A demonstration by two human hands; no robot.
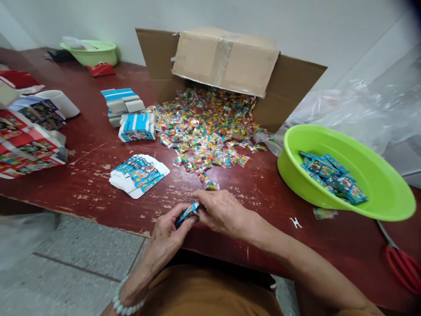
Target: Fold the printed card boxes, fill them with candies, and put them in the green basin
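My left hand (167, 233) is closed around a small blue candy box (187, 212), thumb on the near side and fingers on the far side. At the box's right end, by a white flap, my right hand (226, 212) is closed with its fingertips pressed together against it. Just beyond the hands lie small clear packets of colourful candy (208, 181), spilling from a large cardboard box (226, 59). A fanned pile of flat blue cartons (140, 175) rests to the left on the dark red table (88, 175).
On the right, a green basin (388, 193) holds several filled blue boxes (332, 173). Red-handled scissors (403, 265) lie below its rim. Bundled blue cartons (136, 127) stand left of the candy; red carton bundles (29, 147) sit at far left. Another green basin (95, 55) is behind.
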